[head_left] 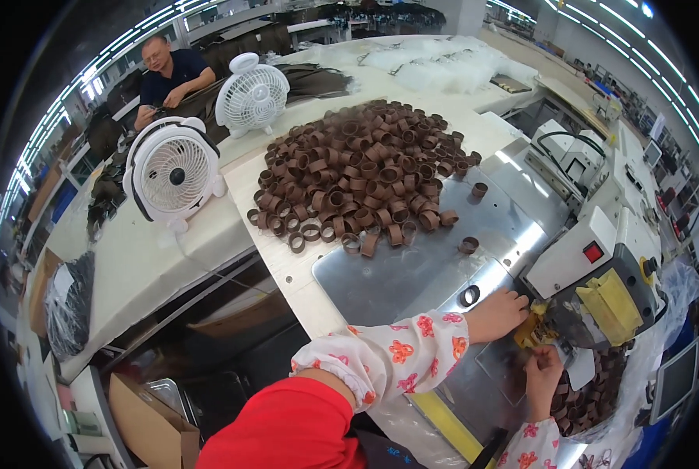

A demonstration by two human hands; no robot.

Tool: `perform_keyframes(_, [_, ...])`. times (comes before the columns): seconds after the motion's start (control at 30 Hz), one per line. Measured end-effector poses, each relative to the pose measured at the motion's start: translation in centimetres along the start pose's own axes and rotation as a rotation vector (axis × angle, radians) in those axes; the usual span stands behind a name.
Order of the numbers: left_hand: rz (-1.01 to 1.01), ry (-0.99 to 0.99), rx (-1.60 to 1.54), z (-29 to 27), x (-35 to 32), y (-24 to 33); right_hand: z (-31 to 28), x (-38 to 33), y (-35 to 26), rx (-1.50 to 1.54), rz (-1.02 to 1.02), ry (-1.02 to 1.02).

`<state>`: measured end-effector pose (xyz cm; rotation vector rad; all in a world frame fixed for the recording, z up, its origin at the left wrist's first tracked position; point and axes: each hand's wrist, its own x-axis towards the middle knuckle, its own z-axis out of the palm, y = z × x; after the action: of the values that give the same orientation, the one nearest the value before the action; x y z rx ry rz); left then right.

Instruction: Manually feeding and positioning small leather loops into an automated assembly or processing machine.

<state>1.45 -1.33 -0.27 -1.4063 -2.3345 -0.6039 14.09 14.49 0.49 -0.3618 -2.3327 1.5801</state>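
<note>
My left hand [500, 314] reaches across the metal plate to the yellow-covered working end [532, 328] of a sewing-type machine [580, 270]. Its fingers are curled against that part, and whatever they hold is hidden. Closer to me, my right hand [543, 375] is closed in a pinch just below the same working end; I cannot make out what is between its fingertips. A single dark ring-shaped band [469, 295] lies on the plate beside my left wrist. Beyond it, a large heap of brown ring-shaped bands [365, 168] spreads over the table and plate.
More brown bands [592, 395] lie in a clear plastic bag right of my right hand. Two white fans [176, 173] stand on the left table, where a co-worker [171, 78] sits behind. A cardboard box [150, 426] stands low at left; a screen [675, 381] is far right.
</note>
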Motion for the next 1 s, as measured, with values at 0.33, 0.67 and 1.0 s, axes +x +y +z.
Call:
perform_keyframes(0.33, [0.043,0.012,-0.019,-2.0,0.9,1.0,1.9,1.2,0.5,0.256,-0.006,0.169])
perform_keyframes(0.67, [-0.07,-0.034,-0.05,-1.1,1.1,0.3,1.1,0.7,0.7,0.138,-0.002,0.161])
perform_keyframes(1.0, [0.111,0.092,0.096,-1.3,1.4,0.8,1.6,0.7,0.0,0.084,-0.014,0.262])
